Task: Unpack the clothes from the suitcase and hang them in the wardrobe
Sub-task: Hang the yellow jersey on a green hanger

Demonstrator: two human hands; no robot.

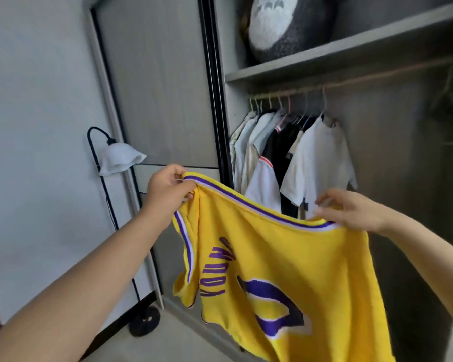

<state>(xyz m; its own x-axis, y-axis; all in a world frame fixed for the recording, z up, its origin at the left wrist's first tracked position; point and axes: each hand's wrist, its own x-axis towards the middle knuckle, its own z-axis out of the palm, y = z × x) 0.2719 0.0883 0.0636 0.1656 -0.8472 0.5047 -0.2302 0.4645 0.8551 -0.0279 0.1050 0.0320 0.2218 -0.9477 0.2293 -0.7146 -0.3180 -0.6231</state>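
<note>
A yellow basketball jersey (280, 259) with purple lettering and purple-white trim hangs spread between my two hands in front of the open wardrobe. My left hand (168, 190) grips its trimmed edge at the upper left. My right hand (351, 210) pinches the same edge at the right. Behind the jersey, the wardrobe rail (351, 83) carries several hangers with white, grey and black shirts (293, 152) bunched at its left end. The suitcase is out of view.
A grey shelf (338, 57) above the rail holds a grey-and-white plush toy (285, 24). The sliding wardrobe door (157, 87) stands at the left. A black floor lamp (120, 158) with a white shade stands by the wall. Right of the shirts, one bare hanger (450, 100) hangs alone.
</note>
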